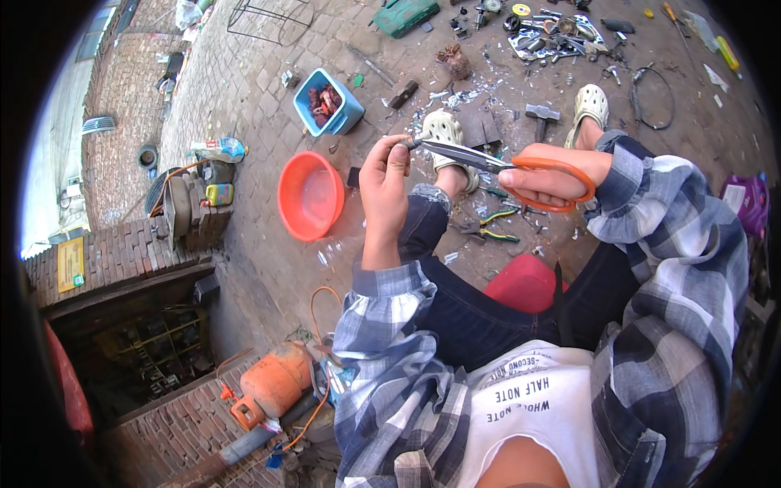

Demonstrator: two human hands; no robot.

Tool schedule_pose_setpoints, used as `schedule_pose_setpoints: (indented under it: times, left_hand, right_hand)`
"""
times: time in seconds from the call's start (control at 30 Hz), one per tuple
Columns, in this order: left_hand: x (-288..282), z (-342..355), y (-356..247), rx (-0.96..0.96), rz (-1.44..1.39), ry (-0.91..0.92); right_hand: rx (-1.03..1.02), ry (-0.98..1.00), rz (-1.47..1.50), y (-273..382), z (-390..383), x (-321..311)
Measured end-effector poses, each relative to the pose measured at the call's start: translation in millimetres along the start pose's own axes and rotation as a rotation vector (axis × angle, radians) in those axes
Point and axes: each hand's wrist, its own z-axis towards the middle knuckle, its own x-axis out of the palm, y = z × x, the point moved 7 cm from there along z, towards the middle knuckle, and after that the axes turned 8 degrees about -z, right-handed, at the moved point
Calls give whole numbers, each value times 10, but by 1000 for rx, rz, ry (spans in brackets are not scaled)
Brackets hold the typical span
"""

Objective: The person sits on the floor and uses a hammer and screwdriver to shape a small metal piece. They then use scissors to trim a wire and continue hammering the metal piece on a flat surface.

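My right hand (543,180) is closed around the orange handles of a pair of scissors (468,154). Their dark blades point left, toward my other hand. Between its thumb and fingers, my left hand (384,180) pinches a small dark grey piece (413,144), too small to name. The scissor tips reach this piece, but I cannot tell whether they close on it. On the ground below the scissors lie pliers with yellow-green handles (498,226) and, farther off, a hammer (542,114).
An orange-red basin (285,195) stands on the left, near a light-blue bin (348,122) holding reddish-brown pieces. Metal parts (561,37) are heaped at the far right. A red seat (527,285) shows between my legs. At lower left lies an orange gas cylinder (277,380).
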Motion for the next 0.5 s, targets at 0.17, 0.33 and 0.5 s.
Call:
schedule_pose_setpoints:
  times: [0.17,0.33,0.5]
  left_hand:
    - [24,29,58,-62,-202,52]
    - [1,45,50,-73,-96,53]
    - [-5,19,-63,-24,53,67]
  right_hand:
    - [-256,-247,-595,202,-2,-192]
    - [-172,-311,-676,209,-55,-271]
    - [105,-10,-2,6,-78,-74]
